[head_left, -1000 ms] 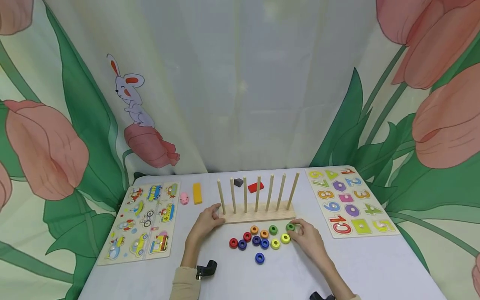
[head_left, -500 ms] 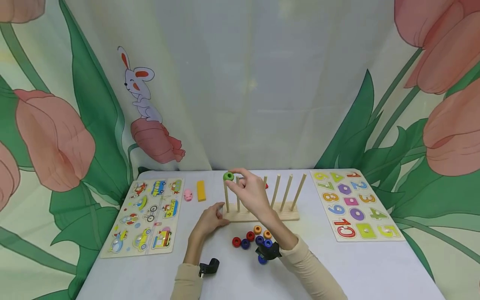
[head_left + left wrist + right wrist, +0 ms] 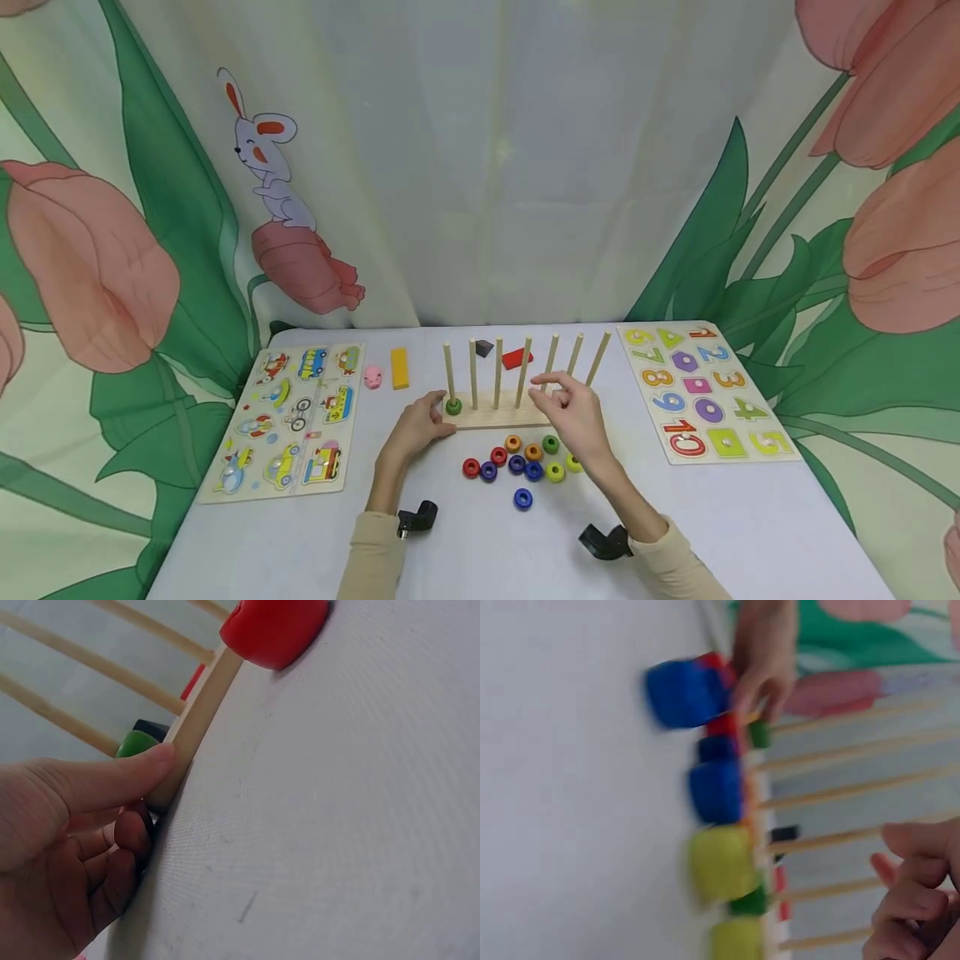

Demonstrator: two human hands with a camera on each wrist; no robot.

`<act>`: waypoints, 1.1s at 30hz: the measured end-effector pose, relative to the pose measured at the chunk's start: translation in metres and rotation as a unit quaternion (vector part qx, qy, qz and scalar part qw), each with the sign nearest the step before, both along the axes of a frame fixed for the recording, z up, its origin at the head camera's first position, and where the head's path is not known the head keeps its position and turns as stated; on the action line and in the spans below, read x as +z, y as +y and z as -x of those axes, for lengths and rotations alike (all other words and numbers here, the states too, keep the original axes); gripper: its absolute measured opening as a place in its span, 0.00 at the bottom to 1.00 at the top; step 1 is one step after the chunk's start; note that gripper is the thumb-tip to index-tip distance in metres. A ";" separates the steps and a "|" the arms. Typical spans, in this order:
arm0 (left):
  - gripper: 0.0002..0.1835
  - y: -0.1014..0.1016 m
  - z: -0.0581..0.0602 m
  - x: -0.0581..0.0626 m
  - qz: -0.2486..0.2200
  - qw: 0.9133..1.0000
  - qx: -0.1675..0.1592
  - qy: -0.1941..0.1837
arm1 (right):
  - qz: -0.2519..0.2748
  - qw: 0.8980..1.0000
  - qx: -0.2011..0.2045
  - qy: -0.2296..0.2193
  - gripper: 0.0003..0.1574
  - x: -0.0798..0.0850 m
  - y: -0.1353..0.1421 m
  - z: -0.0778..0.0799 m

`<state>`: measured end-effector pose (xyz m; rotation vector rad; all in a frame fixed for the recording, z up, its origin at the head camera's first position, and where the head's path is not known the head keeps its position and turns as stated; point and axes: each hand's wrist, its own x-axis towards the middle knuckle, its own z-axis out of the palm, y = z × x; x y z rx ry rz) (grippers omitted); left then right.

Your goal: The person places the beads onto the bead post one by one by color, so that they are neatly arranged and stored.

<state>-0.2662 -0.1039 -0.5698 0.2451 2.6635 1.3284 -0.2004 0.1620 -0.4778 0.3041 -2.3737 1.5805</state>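
A wooden peg rack (image 3: pixel 495 414) with several upright pegs stands on the table. My left hand (image 3: pixel 414 427) grips the rack's left end, its thumb pressed on the front face of the base in the left wrist view. A green ring (image 3: pixel 453 406) sits at the bottom of the leftmost peg. My right hand (image 3: pixel 573 412) is in the air before the right part of the rack, fingers loosely bent and holding nothing. Loose rings lie in front of the rack: red (image 3: pixel 471 467), blue (image 3: pixel 522 498), orange (image 3: pixel 513 443), yellow (image 3: pixel 554 472) and another green ring (image 3: pixel 551 444).
A vehicle puzzle board (image 3: pixel 288 425) lies at the left, a number puzzle board (image 3: pixel 705 396) at the right. Near the rack are a yellow block (image 3: pixel 400 368), a pink pig figure (image 3: pixel 372 377), a red block (image 3: pixel 517 358) and a dark block (image 3: pixel 483 348).
My right hand picked up a green ring, carried it left and let it go onto the leftmost peg, then moved back right with nothing in it. My left hand stays on the rack.
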 end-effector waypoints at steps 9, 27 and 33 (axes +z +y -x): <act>0.38 -0.007 0.002 0.003 0.001 1.000 0.010 0.009 | -0.234 0.963 -0.070 -0.117 0.22 -0.063 0.029 -0.007; 0.39 -0.005 0.004 0.002 0.006 1.000 0.005 0.006 | -0.225 0.972 -0.057 0.027 0.18 0.006 -0.016 -0.014; 0.38 -0.001 0.004 -0.001 0.010 1.000 -0.007 0.012 | -0.171 0.976 0.011 0.135 0.19 0.072 -0.065 0.004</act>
